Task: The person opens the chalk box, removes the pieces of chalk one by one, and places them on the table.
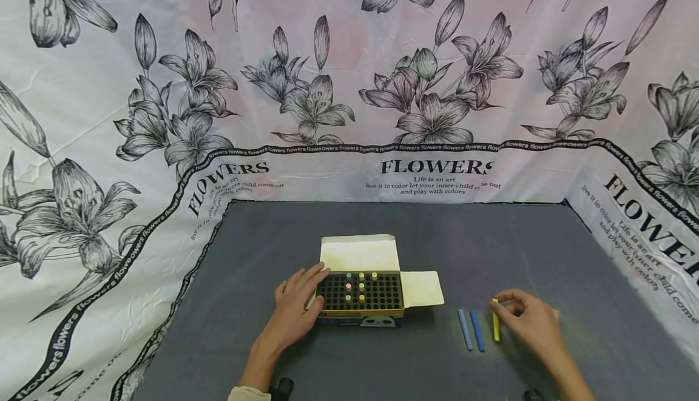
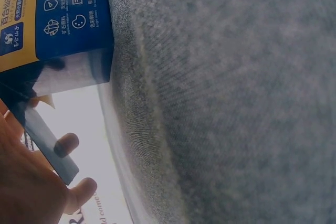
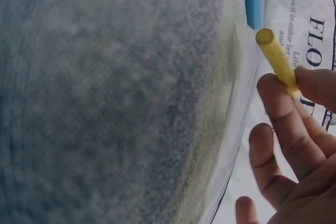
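Low in the right half of the head view, the right hand pinches a yellow chalk stick between thumb and forefinger, one end raised off the grey mat. Just left of it two blue chalk sticks lie side by side on the mat. At lower centre, the left hand rests with straight, relaxed fingers against the left side of the open chalk box, whose black grid holds a few coloured sticks. Flower-printed cloth fills the upper frame.
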Action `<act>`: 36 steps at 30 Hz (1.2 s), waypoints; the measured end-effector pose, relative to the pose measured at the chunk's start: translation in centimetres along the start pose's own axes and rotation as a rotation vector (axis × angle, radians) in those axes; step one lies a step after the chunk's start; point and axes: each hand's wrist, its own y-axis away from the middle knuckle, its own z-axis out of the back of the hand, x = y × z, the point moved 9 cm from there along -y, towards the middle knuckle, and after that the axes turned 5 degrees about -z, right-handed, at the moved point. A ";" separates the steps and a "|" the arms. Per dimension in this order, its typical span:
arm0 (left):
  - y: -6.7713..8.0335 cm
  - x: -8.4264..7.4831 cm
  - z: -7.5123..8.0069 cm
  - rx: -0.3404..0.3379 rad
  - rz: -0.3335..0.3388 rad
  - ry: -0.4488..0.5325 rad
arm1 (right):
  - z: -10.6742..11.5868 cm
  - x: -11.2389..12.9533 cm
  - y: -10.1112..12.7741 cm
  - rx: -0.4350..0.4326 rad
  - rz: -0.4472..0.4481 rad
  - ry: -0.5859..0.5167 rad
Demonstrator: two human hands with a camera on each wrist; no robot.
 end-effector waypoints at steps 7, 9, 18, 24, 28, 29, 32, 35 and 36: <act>-0.1 -0.1 0.0 -0.007 -0.008 -0.007 | -0.7 -0.6 -0.2 0.101 -0.069 0.078; -0.1 -0.1 0.0 -0.007 -0.009 -0.007 | -0.7 -0.7 -0.2 0.110 -0.076 0.094; 0.0 0.1 0.0 -0.002 -0.002 -0.002 | -1.1 -0.9 -0.3 0.139 -0.108 0.140; 0.1 0.2 -0.1 0.000 0.000 0.004 | -1.4 -1.0 -0.4 0.139 -0.119 0.161; 0.1 0.1 -0.1 0.001 -0.002 0.011 | -1.4 -0.8 -0.3 0.149 -0.120 0.167; 0.1 0.0 0.0 -0.002 -0.007 0.009 | -1.4 -0.8 -0.3 0.152 -0.121 0.170; 0.1 0.0 0.0 -0.004 -0.012 0.006 | -1.4 -0.7 -0.3 0.166 -0.125 0.182; 0.0 -0.1 0.0 -0.003 -0.013 0.002 | -1.5 -0.7 -0.4 0.183 -0.137 0.195; 0.0 0.0 0.0 0.001 -0.009 0.005 | -1.5 -0.7 -0.4 0.188 -0.140 0.198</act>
